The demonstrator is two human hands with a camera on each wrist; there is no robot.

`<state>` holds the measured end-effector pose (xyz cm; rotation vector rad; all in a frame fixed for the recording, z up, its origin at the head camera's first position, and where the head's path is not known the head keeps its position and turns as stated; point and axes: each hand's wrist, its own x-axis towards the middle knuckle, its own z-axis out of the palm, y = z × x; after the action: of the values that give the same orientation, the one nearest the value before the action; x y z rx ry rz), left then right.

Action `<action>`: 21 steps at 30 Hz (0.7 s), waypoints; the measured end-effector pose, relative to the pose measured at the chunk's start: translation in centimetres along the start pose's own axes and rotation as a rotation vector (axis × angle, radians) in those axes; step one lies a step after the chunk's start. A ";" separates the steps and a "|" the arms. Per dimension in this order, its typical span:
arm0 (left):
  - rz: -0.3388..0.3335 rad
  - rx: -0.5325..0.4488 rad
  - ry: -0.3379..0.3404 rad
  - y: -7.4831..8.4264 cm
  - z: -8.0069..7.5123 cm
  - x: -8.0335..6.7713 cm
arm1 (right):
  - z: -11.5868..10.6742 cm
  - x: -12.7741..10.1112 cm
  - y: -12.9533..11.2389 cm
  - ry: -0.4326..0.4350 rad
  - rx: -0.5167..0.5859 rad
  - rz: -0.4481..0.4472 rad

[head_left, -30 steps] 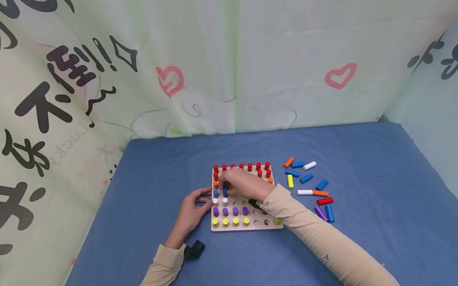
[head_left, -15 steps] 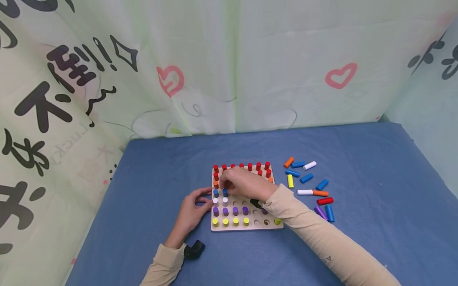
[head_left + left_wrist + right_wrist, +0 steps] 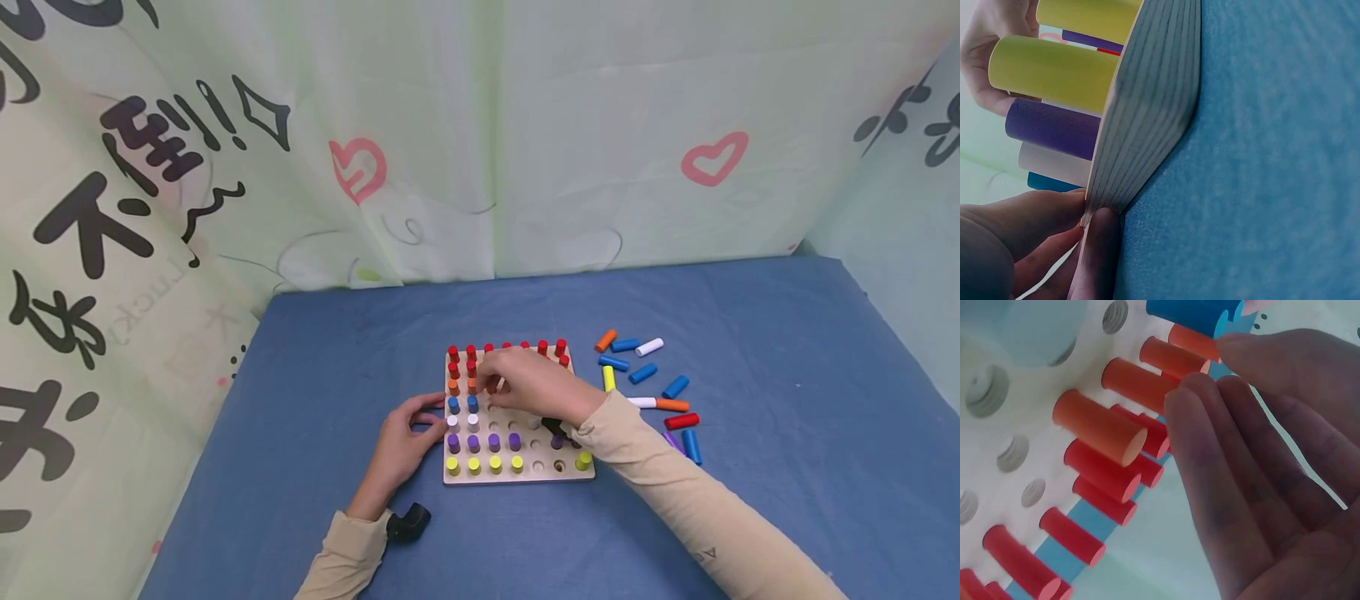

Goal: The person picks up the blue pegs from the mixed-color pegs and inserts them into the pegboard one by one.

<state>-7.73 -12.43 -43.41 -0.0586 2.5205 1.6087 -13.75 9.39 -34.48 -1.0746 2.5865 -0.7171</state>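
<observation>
A wooden pegboard (image 3: 527,452) stands on the blue cloth with rows of red, orange, blue, white, purple and yellow pegs. At its left edge my left hand (image 3: 405,442) grips the wood between thumb and fingers, seen close in the left wrist view. My right hand (image 3: 534,382) is over the middle of the board, just right of the second blue peg (image 3: 472,404), which stands upright. In the right wrist view, a gap shows between thumb and fingers (image 3: 1210,475), with nothing held, beside the blue pegs (image 3: 1188,315) and orange pegs (image 3: 1100,428).
Loose pegs in several colours lie right of the board, among them a yellow peg (image 3: 608,378), a red peg (image 3: 681,422) and an orange peg (image 3: 672,405). Bare holes (image 3: 537,466) show on the board. A printed curtain (image 3: 525,167) hangs behind the table.
My right hand has let go of the second blue peg and moved to the right, leaving it upright in the board. The left hand has stayed at the board's edge.
</observation>
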 end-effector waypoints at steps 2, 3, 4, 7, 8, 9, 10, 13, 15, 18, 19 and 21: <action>-0.004 0.006 0.001 0.0 0.0 0.0 | -0.1 -0.3 0.1 0.012 -0.004 0.009; -0.006 0.006 0.001 0.0 0.0 0.0 | -0.2 -0.4 0.2 0.018 -0.008 0.013; -0.006 0.009 0.002 0.0 0.0 0.0 | -0.2 -0.5 0.3 0.025 -0.012 0.011; -0.007 0.010 0.006 0.1 0.0 0.0 | -0.4 -0.8 0.6 0.038 -0.008 0.028; -0.006 0.012 0.006 0.1 0.0 0.0 | -0.5 -0.9 0.7 0.041 -0.010 0.031; -0.007 0.013 0.007 0.1 0.0 0.0 | -0.6 -1.0 0.8 0.044 -0.014 0.034; -0.007 0.015 0.008 0.1 0.0 0.0 | -0.6 -1.1 0.9 0.047 -0.017 0.036; -0.007 0.016 0.008 0.1 0.0 0.0 | -0.9 -1.4 1.2 0.060 -0.022 0.037; -0.005 0.015 0.008 0.1 0.0 -0.1 | -1.1 -1.7 1.4 0.069 -0.023 0.035; -0.002 0.018 0.010 0.1 0.0 -0.1 | -1.4 -2.1 1.7 0.078 -0.012 0.040; -0.001 0.019 0.011 0.1 0.0 -0.1 | -1.5 -2.2 1.8 0.082 -0.009 0.042; 0.000 0.024 0.012 0.1 0.0 -0.1 | -1.8 -2.5 2.0 0.088 -0.007 0.051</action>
<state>-7.68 -12.37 -43.34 -0.0653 2.5485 1.5821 -13.93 13.01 -33.97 -0.9967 2.6815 -0.7605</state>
